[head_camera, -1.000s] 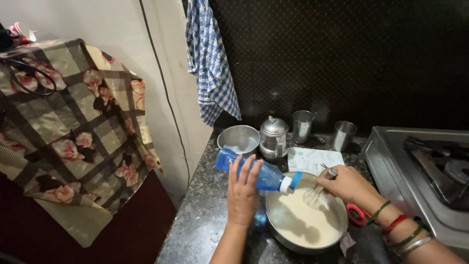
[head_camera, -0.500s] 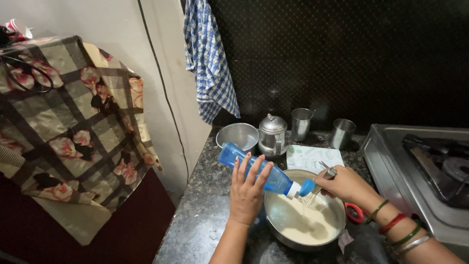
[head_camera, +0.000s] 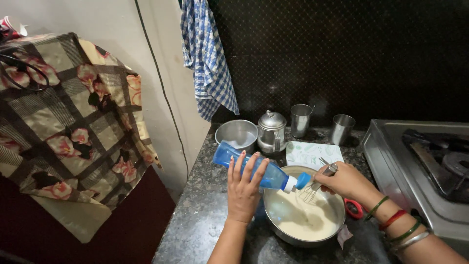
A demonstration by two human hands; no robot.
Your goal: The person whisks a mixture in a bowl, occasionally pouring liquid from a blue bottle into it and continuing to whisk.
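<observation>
1. Head view, left hand. The left hand [head_camera: 243, 190] was wrapped around the translucent blue plastic bottle [head_camera: 254, 167], its fingers [head_camera: 246, 166] spread over the upper side of the barrel and closed on it.
2. Head view, bottle axis. The bottle's long axis ran from far left down to near right, base raised and blue cap [head_camera: 303, 180] lowest; the cap end lay just over the left rim of the round steel bowl of pale batter [head_camera: 304, 215]. No stream of liquid could be made out at the cap.
3. Head view, right hand. The right hand [head_camera: 348, 182], with coloured bangles at the wrist, was closed around the handle of a small wire whisk [head_camera: 312, 189], whose loops dipped toward the batter directly right of the cap. The whisk hand was nearer the batter; the bottle hand stood left of the bowl.
4. Head view, surroundings. On the dark speckled stone counter [head_camera: 205, 205], farther back, stood an empty steel bowl [head_camera: 236, 134], a lidded steel pot [head_camera: 271, 131] and two steel tumblers [head_camera: 300, 120]. A gas stove [head_camera: 425, 161] lay at right; a blue checked cloth [head_camera: 207, 58] hung at far left.
</observation>
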